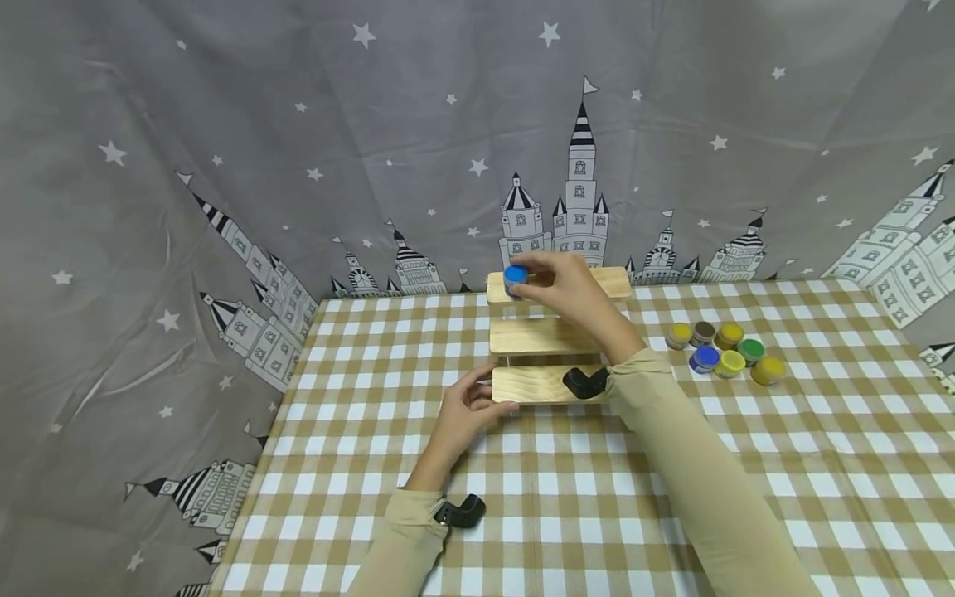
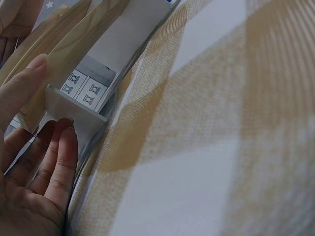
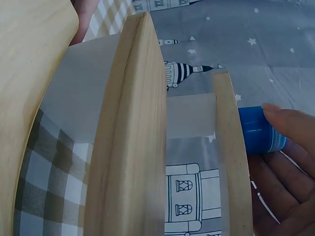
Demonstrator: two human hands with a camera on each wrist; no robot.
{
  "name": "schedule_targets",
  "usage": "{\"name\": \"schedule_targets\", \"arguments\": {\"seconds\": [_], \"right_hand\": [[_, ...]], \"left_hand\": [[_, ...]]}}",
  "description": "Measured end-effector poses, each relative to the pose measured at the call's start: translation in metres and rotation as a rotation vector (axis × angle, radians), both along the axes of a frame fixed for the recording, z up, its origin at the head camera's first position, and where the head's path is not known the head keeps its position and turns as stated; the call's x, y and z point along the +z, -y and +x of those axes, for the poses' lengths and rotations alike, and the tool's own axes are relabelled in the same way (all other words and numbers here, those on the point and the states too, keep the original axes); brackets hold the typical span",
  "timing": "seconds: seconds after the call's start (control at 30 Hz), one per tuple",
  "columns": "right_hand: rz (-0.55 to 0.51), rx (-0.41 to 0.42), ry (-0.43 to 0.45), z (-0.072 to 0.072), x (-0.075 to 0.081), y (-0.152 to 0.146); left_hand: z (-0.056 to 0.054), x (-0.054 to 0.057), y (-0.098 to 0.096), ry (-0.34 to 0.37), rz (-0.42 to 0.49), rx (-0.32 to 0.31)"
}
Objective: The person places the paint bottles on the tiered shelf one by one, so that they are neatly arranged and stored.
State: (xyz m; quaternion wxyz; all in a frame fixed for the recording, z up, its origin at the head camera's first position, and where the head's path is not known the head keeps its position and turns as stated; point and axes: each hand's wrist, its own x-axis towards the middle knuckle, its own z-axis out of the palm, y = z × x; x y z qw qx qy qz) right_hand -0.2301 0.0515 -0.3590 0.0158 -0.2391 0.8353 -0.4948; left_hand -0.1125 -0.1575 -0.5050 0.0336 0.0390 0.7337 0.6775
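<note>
A three-tier wooden stand (image 1: pixel 545 335) with pale side supports stands on the checkered cloth. My right hand (image 1: pixel 563 282) pinches a small blue-lidded paint jar (image 1: pixel 515 278) at the left part of the top tier. In the right wrist view, the jar (image 3: pixel 261 130) sits against the top plank (image 3: pixel 232 152), thumb on one side and fingers on the other. With my left hand (image 1: pixel 464 410) I grip the left end of the lowest tier. The left wrist view shows the thumb on the wood and fingertips at the pale side support (image 2: pixel 74 110).
Right of the stand, several paint jars (image 1: pixel 729 363) with yellow, brown, green and blue lids stand in a cluster. A grey curtain (image 1: pixel 418 133) printed with castles and stars hangs behind the table. Each wrist wears a black device (image 1: pixel 461 512).
</note>
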Motion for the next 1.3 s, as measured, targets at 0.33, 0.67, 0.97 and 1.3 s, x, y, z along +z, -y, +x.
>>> {"name": "schedule_targets", "arguments": {"seconds": [0.33,0.67,0.97,1.3], "right_hand": [[-0.016,0.019,-0.035,0.005,0.000,-0.006],[-0.041,-0.033,-0.095,0.024,-0.006,-0.032],[-0.057,-0.038,-0.118,0.019,-0.002,-0.025],[-0.033,-0.056,-0.033,0.006,-0.001,-0.001]], "left_hand": [[0.000,0.001,0.001,-0.004,-0.001,-0.001],[0.003,0.000,0.000,0.020,0.005,-0.004],[0.000,0.004,0.004,0.007,-0.003,0.013],[0.002,0.003,0.002,0.012,0.006,-0.013]]}}
